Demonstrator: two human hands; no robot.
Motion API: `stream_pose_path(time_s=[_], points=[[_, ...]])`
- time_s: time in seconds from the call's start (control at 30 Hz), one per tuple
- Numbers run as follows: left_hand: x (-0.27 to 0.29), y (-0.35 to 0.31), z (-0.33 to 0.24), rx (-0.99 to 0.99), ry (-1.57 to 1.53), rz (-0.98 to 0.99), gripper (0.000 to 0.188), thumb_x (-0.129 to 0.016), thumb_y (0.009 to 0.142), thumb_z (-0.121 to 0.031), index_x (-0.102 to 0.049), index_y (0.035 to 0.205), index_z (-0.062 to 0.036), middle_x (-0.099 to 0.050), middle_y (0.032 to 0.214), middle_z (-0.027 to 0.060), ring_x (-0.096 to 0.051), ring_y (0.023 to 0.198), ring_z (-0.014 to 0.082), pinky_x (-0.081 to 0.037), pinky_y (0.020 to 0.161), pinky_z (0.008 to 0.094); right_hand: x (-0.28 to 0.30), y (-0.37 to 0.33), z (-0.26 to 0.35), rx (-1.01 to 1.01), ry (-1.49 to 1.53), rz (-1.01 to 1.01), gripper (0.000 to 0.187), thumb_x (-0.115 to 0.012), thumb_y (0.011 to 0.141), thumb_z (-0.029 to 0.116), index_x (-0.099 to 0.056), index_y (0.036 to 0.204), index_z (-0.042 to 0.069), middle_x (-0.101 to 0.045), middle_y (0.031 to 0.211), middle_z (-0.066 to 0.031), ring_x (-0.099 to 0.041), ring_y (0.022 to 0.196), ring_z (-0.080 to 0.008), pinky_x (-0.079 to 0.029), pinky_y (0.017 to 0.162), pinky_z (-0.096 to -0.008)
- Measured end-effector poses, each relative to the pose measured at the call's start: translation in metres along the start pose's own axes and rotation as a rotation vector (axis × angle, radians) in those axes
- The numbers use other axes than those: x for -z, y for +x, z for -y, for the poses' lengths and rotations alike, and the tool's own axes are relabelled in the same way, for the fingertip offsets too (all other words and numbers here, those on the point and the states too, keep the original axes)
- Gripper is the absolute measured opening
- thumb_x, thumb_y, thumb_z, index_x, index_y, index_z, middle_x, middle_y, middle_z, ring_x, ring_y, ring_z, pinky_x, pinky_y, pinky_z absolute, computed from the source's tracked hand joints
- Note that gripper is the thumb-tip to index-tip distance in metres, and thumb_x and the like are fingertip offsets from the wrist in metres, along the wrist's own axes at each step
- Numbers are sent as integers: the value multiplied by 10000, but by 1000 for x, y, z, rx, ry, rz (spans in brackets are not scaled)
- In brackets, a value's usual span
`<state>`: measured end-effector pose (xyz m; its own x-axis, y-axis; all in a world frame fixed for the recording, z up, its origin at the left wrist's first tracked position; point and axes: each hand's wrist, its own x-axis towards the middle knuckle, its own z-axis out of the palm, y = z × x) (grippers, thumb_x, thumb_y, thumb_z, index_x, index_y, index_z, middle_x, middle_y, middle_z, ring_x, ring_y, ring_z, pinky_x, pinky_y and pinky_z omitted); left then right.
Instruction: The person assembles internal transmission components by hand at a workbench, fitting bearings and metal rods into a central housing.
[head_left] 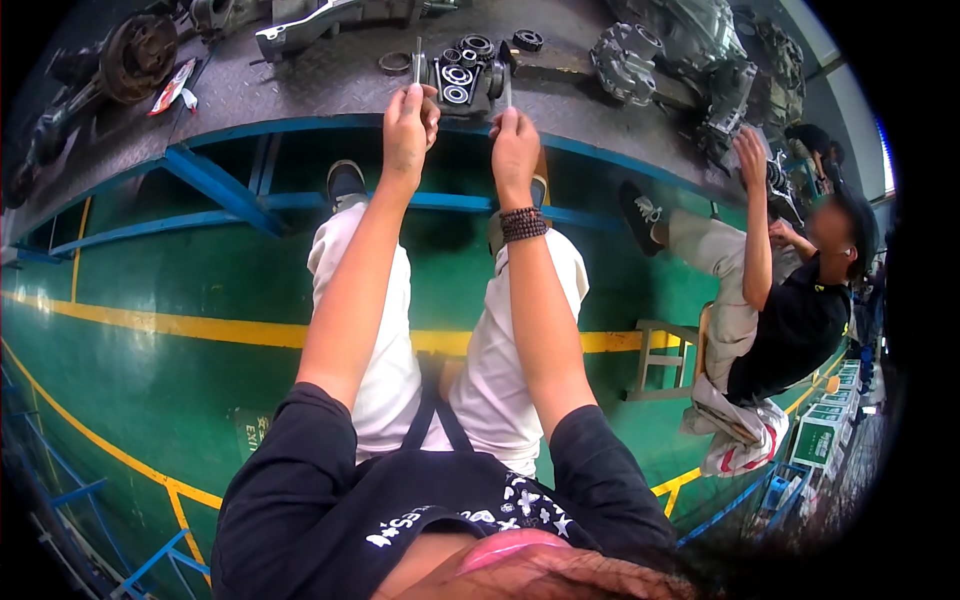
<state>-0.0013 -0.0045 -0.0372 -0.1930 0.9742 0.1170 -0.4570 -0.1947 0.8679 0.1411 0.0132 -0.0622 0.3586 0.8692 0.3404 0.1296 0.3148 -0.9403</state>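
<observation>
Both arms reach forward to the metal-topped bench (300,85). My left hand (408,135) is closed on a thin, straight metal rod (418,65) that points up and away. In my right hand (514,145), thumb and fingers pinch another slim metal rod (508,95); its exact kind is too small to make out. Between the two rods sits a dark metal assembly (492,82) with several bearings (457,76) on and around it. Whether the rods touch it, I cannot tell. A loose metal ring (395,63) lies left of it, and a toothed gear (528,40) beyond to the right.
Large gearbox housings (625,65) stand on the bench's right. A rusty hub (138,58) and a red-white packet (175,86) are at its left. Blue frame bars (220,190) run underneath. A seated co-worker (800,310) works at right, near a metal stool (660,360).
</observation>
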Motion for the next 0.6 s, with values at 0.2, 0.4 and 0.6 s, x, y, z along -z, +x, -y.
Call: stream_pose_path(time_s=[0.2, 0.4, 0.6], points=[[5, 2, -12, -287, -11, -88, 287, -412, 1051, -319, -537, 989, -67, -428, 641, -21, -371, 504, 55, -277, 446, 201, -6, -12, 43, 218, 105, 11, 318, -455, 1040, 241, -557, 852, 6, -540, 676, -18, -471, 601, -87, -383, 565, -251], [16, 18, 3, 232, 217, -80, 306, -427, 1040, -325, -517, 937, -51, -524, 648, 15, -454, 497, 87, -382, 464, 229, -2, -14, 22, 64, -18, 25, 343, -450, 1039, 254, -567, 834, 6, -549, 650, -29, -505, 591, -106, -398, 568, -267], [4, -4, -8, -197, 132, -12, 292, -414, 1050, -315, -511, 941, -62, -508, 668, 8, -444, 539, 75, -365, 485, 216, -1, -19, 25, 42, 79, 40, 374, -457, 1026, 276, -590, 805, 6, -585, 644, -47, -563, 594, -126, -428, 579, -288]])
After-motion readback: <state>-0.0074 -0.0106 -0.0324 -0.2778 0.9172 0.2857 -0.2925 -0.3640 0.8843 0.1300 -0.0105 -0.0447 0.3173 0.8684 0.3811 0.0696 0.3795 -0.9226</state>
